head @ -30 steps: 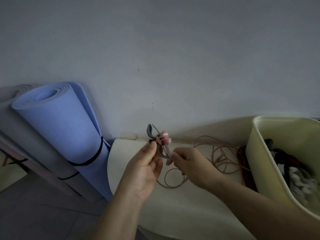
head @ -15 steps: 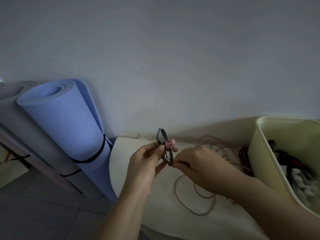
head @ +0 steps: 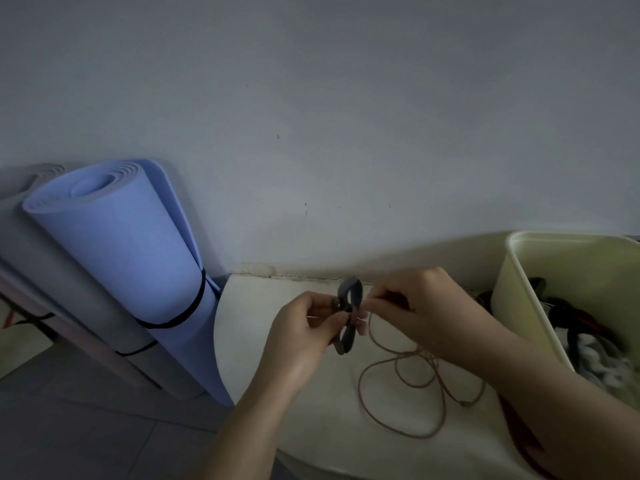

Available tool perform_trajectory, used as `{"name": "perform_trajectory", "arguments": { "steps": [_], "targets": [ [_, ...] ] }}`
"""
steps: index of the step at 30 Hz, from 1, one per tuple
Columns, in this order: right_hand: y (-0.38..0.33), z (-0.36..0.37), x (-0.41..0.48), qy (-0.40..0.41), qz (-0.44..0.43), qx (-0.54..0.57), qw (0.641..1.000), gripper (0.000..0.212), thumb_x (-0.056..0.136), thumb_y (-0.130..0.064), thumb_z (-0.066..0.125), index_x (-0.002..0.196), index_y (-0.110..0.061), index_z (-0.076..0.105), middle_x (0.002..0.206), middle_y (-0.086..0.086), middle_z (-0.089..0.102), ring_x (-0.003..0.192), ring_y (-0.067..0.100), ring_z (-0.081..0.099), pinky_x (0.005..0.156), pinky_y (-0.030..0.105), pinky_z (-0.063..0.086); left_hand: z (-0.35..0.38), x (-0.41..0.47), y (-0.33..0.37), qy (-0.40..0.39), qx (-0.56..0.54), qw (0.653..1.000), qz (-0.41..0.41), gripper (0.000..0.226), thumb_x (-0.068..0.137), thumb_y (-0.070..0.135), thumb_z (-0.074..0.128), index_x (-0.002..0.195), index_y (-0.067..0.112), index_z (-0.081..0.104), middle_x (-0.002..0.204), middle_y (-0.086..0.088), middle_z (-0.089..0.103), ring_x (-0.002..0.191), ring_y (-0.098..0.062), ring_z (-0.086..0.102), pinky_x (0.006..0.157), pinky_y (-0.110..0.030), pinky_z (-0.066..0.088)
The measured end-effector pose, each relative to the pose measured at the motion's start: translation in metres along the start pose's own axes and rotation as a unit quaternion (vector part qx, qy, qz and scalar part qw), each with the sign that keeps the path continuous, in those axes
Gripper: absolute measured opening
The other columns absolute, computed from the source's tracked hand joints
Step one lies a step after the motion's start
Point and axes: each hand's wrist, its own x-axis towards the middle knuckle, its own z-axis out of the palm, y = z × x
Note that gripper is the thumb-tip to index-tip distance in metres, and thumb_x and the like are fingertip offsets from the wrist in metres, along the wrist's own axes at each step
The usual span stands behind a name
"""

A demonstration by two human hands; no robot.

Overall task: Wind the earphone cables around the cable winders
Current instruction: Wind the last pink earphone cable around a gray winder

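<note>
A dim room lay under a bare grey wall (head: 311, 116), with a rolled blue mat (head: 114, 271) leaning in the corner at the left and a pale, rounded surface (head: 325, 414) pushed up against the wall.

Both hands met just above that surface. The left hand (head: 304, 327) pinched the grey cable winder (head: 349, 317) at its narrow waist between thumb and fingertips, holding it upright so that both of its loops stood free for the wire to pass round. The right hand (head: 422, 306) was curled, thumb and forefinger pinching the earphone cable (head: 362, 389) right beside the winder, most likely to keep the wire taut and steer each turn into the waist. A pinkish spot at the winder's middle seemed to be the earbuds tucked in there, though the light was too poor to be sure.

Most of the cable lay unwound, trailing from the right hand in loose loops over the surface, so the winding looked barely begun. Those loops crossed one another and could snag as they were drawn in.

A cream bin (head: 519, 306) stood at the right, with dark tangled items inside it.
</note>
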Motion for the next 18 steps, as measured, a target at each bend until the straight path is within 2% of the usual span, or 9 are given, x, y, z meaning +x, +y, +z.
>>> {"name": "perform_trajectory", "arguments": {
  "steps": [3, 5, 8, 12, 14, 16, 18],
  "targets": [
    [0.007, -0.004, 0.001, 0.037, 0.064, 0.068, 0.995, 0.018, 0.086, -0.027, 0.065, 0.072, -0.016, 0.069, 0.057, 0.003, 0.057, 0.049, 0.007, 0.043, 0.049, 0.019, 0.034, 0.001, -0.003, 0.003, -0.074, -0.006, 0.997, 0.017, 0.01, 0.093, 0.005, 0.059, 0.102, 0.007, 0.062, 0.092, 0.001, 0.076, 0.09, -0.01, 0.071, 0.083, -0.026, 0.056],
    [0.013, -0.005, 0.003, 0.046, 0.094, 0.094, 0.99, 0.018, 0.084, -0.029, 0.067, 0.071, -0.018, 0.068, 0.056, 0.004, 0.055, 0.048, 0.005, 0.041, 0.048, 0.017, 0.033, -0.001, -0.003, 0.004, -0.095, 0.005, 0.995, 0.029, 0.011, 0.094, 0.008, 0.059, 0.104, 0.008, 0.062, 0.093, 0.003, 0.076, 0.093, -0.009, 0.071, 0.085, -0.026, 0.055],
    [0.018, -0.007, 0.005, 0.041, 0.115, 0.127, 0.984, 0.021, 0.082, -0.033, 0.068, 0.07, -0.016, 0.067, 0.054, -0.001, 0.05, 0.046, 0.003, 0.038, 0.047, 0.016, 0.032, -0.005, -0.003, 0.004, -0.106, 0.017, 0.993, 0.042, 0.011, 0.092, 0.01, 0.062, 0.102, 0.013, 0.065, 0.096, 0.003, 0.075, 0.093, -0.008, 0.069, 0.082, -0.023, 0.055],
    [0.023, -0.007, 0.007, 0.029, 0.129, 0.172, 0.976, 0.026, 0.079, -0.04, 0.069, 0.071, -0.015, 0.068, 0.058, 0.002, 0.052, 0.051, 0.009, 0.04, 0.051, 0.022, 0.034, -0.008, -0.004, 0.004, -0.133, 0.016, 0.99, 0.053, 0.013, 0.089, 0.01, 0.066, 0.098, 0.019, 0.067, 0.092, 0.006, 0.074, 0.088, -0.005, 0.068, 0.077, -0.02, 0.053],
    [0.023, -0.008, 0.008, 0.024, 0.14, 0.203, 0.969, 0.035, 0.072, -0.048, 0.065, 0.072, -0.013, 0.068, 0.059, 0.001, 0.054, 0.054, 0.009, 0.044, 0.055, 0.021, 0.037, -0.011, -0.005, 0.006, -0.159, -0.011, 0.986, 0.05, 0.013, 0.087, 0.011, 0.067, 0.098, 0.019, 0.068, 0.093, 0.005, 0.074, 0.09, -0.007, 0.069, 0.079, -0.021, 0.053],
    [0.021, -0.006, 0.008, 0.0, 0.154, 0.243, 0.958, 0.039, 0.068, -0.05, 0.061, 0.073, -0.012, 0.069, 0.057, -0.004, 0.058, 0.053, 0.002, 0.049, 0.056, 0.013, 0.041, -0.012, -0.005, 0.008, -0.183, -0.07, 0.98, 0.038, 0.016, 0.084, 0.013, 0.069, 0.099, 0.015, 0.067, 0.098, -0.003, 0.074, 0.096, -0.014, 0.069, 0.082, -0.023, 0.054],
    [0.017, 0.003, 0.007, -0.062, 0.165, 0.306, 0.935, 0.035, 0.077, -0.043, 0.06, 0.074, -0.009, 0.071, 0.061, 0.003, 0.063, 0.059, 0.005, 0.056, 0.06, 0.014, 0.047, -0.013, -0.005, 0.008, -0.204, -0.175, 0.963, 0.028, 0.022, 0.081, 0.015, 0.07, 0.102, 0.009, 0.067, 0.102, -0.014, 0.073, 0.098, -0.026, 0.069, 0.084, -0.03, 0.055]
  ]
}}
